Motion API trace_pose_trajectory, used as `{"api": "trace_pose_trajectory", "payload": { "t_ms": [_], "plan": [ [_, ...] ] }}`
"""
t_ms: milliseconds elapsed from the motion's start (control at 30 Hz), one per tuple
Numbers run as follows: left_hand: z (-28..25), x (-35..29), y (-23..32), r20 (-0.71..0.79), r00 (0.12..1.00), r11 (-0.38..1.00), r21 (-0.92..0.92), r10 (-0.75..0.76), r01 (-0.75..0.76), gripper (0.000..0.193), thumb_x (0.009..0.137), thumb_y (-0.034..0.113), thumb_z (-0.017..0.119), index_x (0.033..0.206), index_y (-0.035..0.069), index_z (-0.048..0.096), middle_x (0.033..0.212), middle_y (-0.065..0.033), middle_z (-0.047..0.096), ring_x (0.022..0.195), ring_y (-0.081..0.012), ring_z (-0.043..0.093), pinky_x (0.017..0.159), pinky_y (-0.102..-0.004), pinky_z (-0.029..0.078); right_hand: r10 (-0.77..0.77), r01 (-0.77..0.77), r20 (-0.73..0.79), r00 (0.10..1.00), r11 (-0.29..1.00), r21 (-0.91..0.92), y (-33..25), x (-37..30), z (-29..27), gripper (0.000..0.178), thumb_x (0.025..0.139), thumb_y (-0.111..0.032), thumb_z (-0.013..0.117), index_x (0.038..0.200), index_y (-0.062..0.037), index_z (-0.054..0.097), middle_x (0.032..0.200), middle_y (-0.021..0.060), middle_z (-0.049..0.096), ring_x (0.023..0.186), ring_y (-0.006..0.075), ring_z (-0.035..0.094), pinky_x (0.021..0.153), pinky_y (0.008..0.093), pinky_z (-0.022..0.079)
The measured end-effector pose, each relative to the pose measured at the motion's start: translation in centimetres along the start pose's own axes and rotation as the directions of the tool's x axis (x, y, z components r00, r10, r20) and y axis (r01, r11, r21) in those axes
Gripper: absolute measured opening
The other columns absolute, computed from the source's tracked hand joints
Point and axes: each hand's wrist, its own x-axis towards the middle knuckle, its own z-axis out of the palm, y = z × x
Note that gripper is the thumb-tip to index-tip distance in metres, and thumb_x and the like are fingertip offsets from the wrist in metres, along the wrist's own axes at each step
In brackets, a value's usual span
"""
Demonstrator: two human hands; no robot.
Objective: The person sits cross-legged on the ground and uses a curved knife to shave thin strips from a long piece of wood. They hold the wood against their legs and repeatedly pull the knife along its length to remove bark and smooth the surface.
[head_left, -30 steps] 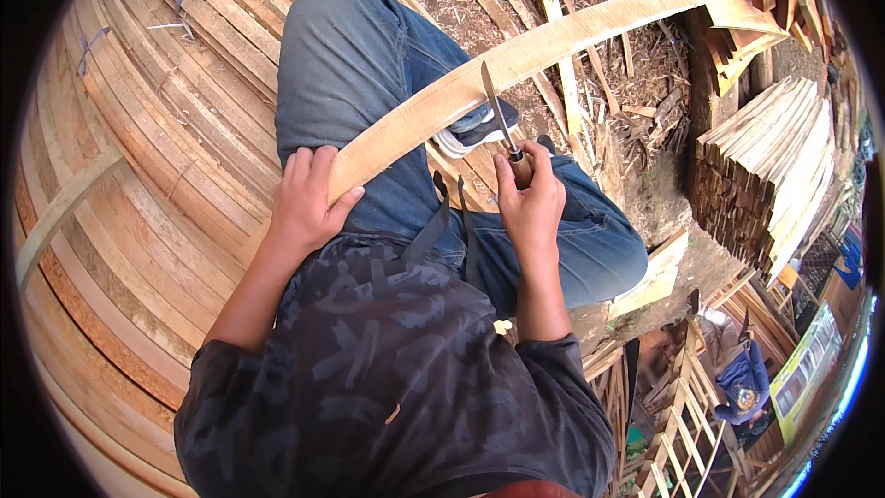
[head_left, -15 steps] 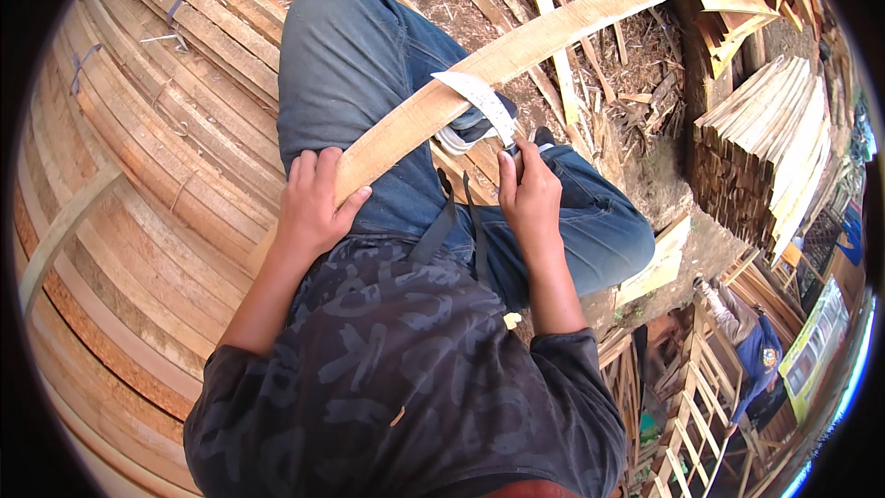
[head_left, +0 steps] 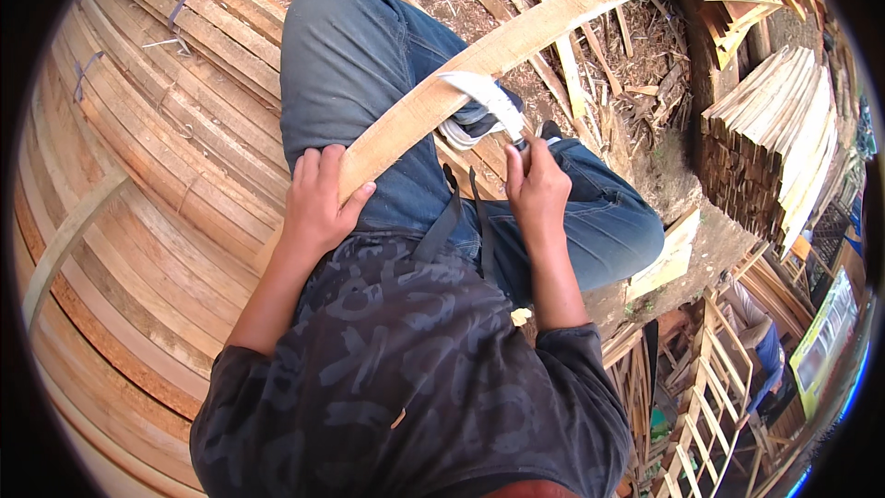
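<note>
A long pale wooden plank (head_left: 516,44) lies slantwise across my raised thigh, its far end reaching toward the upper right. My left hand (head_left: 318,194) is closed around the near part of the plank, thumb on top, beside my hip. In my right hand (head_left: 537,183) is a curved-blade knife (head_left: 489,97), gripped by its dark handle. The pale, sickle-like blade points up and left, its tip at the plank's lower edge; whether it touches the wood I cannot tell. Part of my shoe shows behind the knife.
Stacked long planks (head_left: 147,212) fill the left side, some tied with dark strips. Scrap strips and shavings (head_left: 636,101) litter the ground ahead. A pile of cut boards (head_left: 770,138) stands at the right. Farther right, a person (head_left: 761,341) is near a wooden lattice frame (head_left: 705,401).
My right hand and the knife have shifted slightly right and down. The plank's far end sits a little higher in view. My left hand keeps its hold.
</note>
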Motion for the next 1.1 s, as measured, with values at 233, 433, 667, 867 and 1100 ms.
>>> {"api": "trace_pose_trajectory", "payload": {
  "t_ms": [233, 433, 667, 867, 1100],
  "plan": [
    [-0.1, 0.4, 0.7, 0.026, 1.0, 1.0, 0.004, -0.012, 0.012, 0.048, 0.086, 0.034, 0.068, 0.118, 0.004, 0.05, 0.095, -0.0202, 0.049, 0.091, -0.0414, 0.05, 0.078, -0.0497, 0.042, 0.09, -0.086, -0.05, 0.995, 0.993, 0.087, 0.6, 0.0, 1.1, 0.025, 0.09, -0.024, 0.07, 0.092, -0.0028, 0.056, 0.068, 0.0162, 0.063, 0.06, 0.0378, 0.063, 0.052, 0.045, 0.048],
    [0.2, 0.3, 0.5, 0.042, 0.999, 1.0, -0.013, -0.024, 0.024, 0.049, 0.087, 0.034, 0.067, 0.119, 0.002, 0.049, 0.098, -0.0213, 0.05, 0.093, -0.0425, 0.05, 0.08, -0.0499, 0.042, -0.03, 0.028, -0.047, 0.998, 0.998, -0.057, 2.3, 0.7, 0.2, 0.027, 0.089, -0.027, 0.071, 0.096, -0.0051, 0.057, 0.068, 0.0093, 0.061, 0.056, 0.0293, 0.063, 0.047, 0.0392, 0.047],
    [0.5, 0.2, 0.7, 0.018, 0.999, 0.999, 0.034, -0.028, 0.028, 0.05, 0.086, 0.033, 0.068, 0.119, 0.001, 0.049, 0.099, -0.0215, 0.05, 0.094, -0.0424, 0.051, 0.08, -0.0496, 0.043, 0.26, -0.545, 0.502, 0.825, 0.599, 0.587, 2.7, 1.2, 0.8, 0.026, 0.089, -0.021, 0.072, 0.095, 0.0005, 0.06, 0.059, 0.0069, 0.06, 0.046, 0.0123, 0.058, 0.042, 0.0268, 0.044],
    [0.1, -0.1, -1.3, 0.017, 0.995, 0.995, -0.036, 0.094, -0.093, 0.05, 0.084, 0.032, 0.069, 0.119, 0.001, 0.049, 0.098, -0.0204, 0.049, 0.092, -0.0415, 0.05, 0.079, -0.0481, 0.043, -0.219, -0.822, 0.8, 0.558, -0.015, 0.569, 3.1, 0.9, -0.4, 0.026, 0.099, -0.027, 0.06, 0.082, -0.0073, 0.053, 0.054, 0.0032, 0.051, 0.04, 0.008, 0.046, 0.035, 0.0228, 0.035],
    [-0.1, 0.1, -0.2, 0.019, 0.998, 0.998, -0.004, 0.061, -0.061, 0.048, 0.084, 0.03, 0.07, 0.118, 0.002, 0.05, 0.097, -0.0197, 0.049, 0.091, -0.0411, 0.051, 0.078, -0.0474, 0.043, 0.534, -0.352, 0.002, 0.846, 0.555, 0.753, 3.8, 1.6, 0.7, 0.02, 0.099, -0.021, 0.062, 0.087, -0.0048, 0.058, 0.055, -0.0037, 0.047, 0.04, 0.0083, 0.041, 0.04, 0.0255, 0.029]
  ]
}}
